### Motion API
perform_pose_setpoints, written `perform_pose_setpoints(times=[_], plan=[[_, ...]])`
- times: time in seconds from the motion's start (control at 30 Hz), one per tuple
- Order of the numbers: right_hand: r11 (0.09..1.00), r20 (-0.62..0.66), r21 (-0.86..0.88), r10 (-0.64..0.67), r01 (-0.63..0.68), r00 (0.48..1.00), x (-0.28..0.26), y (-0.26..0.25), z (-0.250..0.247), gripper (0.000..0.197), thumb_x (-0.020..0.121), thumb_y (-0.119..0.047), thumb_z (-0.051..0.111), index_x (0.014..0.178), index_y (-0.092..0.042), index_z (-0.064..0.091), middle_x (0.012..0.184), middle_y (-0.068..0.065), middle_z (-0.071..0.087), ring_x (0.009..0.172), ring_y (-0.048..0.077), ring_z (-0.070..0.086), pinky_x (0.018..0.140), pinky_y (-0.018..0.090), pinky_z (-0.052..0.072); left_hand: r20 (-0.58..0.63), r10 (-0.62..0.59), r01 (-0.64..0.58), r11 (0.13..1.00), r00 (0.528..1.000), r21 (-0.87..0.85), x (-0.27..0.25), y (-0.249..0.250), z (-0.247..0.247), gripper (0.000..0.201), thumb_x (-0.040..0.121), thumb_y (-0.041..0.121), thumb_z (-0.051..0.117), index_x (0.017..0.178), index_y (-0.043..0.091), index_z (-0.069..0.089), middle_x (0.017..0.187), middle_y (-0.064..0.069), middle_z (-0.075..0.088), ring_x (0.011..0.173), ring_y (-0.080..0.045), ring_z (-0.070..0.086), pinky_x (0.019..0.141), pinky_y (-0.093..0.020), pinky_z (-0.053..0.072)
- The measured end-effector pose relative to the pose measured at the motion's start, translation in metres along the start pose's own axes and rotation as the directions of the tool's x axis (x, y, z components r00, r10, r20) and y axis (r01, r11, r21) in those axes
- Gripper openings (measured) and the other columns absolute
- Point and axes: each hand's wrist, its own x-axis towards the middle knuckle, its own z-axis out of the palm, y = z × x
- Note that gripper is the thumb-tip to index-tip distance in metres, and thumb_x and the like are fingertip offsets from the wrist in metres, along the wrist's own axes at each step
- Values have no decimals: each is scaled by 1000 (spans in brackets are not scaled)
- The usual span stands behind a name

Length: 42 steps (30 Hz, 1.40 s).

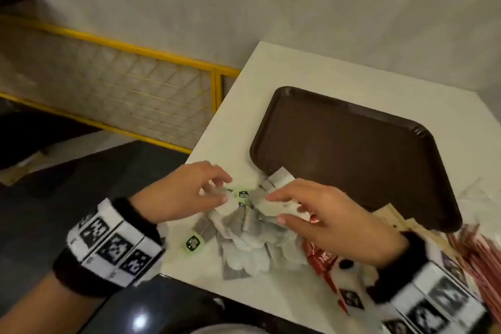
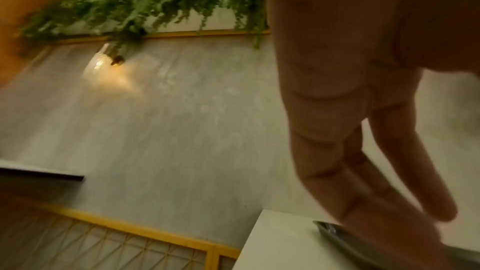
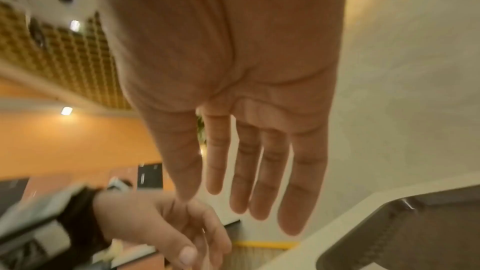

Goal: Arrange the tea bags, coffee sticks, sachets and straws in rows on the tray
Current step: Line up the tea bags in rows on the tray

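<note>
Starting from the empty brown tray (image 1: 349,154) on the white table (image 1: 271,68), separate one tea bag from the heap (image 1: 252,236) just beside its near edge; left hand (image 1: 187,192) and right hand (image 1: 325,214) hover with relaxed fingers, gripping nothing; avoid snagging the green tags (image 1: 243,194).

white table (image 1: 271,68) carries brown tray (image 1: 352,149), tea bags (image 1: 252,241), straws (image 1: 479,255).

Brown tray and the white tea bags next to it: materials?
Brown rectangular tray: likely moulded plastic, matte textured, with rounded raised rim and soft sheen. White tea bags: thin filter paper, dark contents showing through; green tags look like glossy card.
</note>
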Motion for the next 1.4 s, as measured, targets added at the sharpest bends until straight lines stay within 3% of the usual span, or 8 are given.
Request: perform_pose_setpoints(times=[0.2,0.47,0.7,0.9,1.0,1.1,1.27,1.4], plan=[[915,177,-358,262,-186,949,56,15,27,55,85,-29,61,136,-27,40,129,-1,38,121,18,35,103,31,33,177,-160,127,974,971,187,16,-12,6,57,74,43,74,122,24,50,107,3,44,89,-9,46,72,-17,37],[905,196,-349,323,-242,926,63,19,32,46,82,-25,61,126,-21,49,125,1,48,115,20,49,96,33,41,268,-80,6,964,960,266,20,-17,14,73,72,40,77,135,21,45,116,1,38,104,-13,41,78,-20,33],[933,24,-228,290,-277,957,58,23,25,23,89,-20,53,110,-22,62,106,-1,63,96,19,59,85,38,49,193,17,-70,960,981,271,26,-16,11,42,85,37,65,124,23,58,109,1,47,87,-10,44,73,-22,31],[952,-82,-54,296,-301,952,53,28,18,14,89,-23,57,102,-24,63,95,-5,65,89,14,60,79,32,49,150,76,-89,992,986,85,28,-23,6,22,92,32,55,102,19,70,94,1,65,88,-15,59,85,-34,47],[952,-44,-119,280,-283,959,52,30,26,10,84,-24,63,94,-24,64,99,-8,61,93,12,57,84,35,48,94,98,-104,993,991,55,28,-21,5,34,94,32,51,86,2,67,84,-4,63,81,-18,57,77,-33,44],[963,-5,-57,263,-263,965,50,29,29,11,85,-26,66,95,-22,67,97,-12,59,93,5,54,81,21,45,19,90,-89,994,996,-57,28,-18,-2,36,94,28,51,69,2,53,67,-4,50,63,-17,46,65,-29,37],[958,-84,8,285,-285,955,51,30,19,6,89,-28,61,88,-23,64,91,-10,61,87,4,55,68,9,36,39,4,17,862,999,-507,38,-8,-17,12,92,9,54,99,15,62,93,-5,69,80,-12,63,74,-28,58],[908,-107,255,368,-332,924,57,30,3,9,94,-24,54,91,-18,60,85,-4,65,76,5,62,70,19,52,102,-48,101,771,994,-629,50,3,-26,9,93,7,53,91,12,60,91,-8,68,81,-16,62,73,-29,58]])
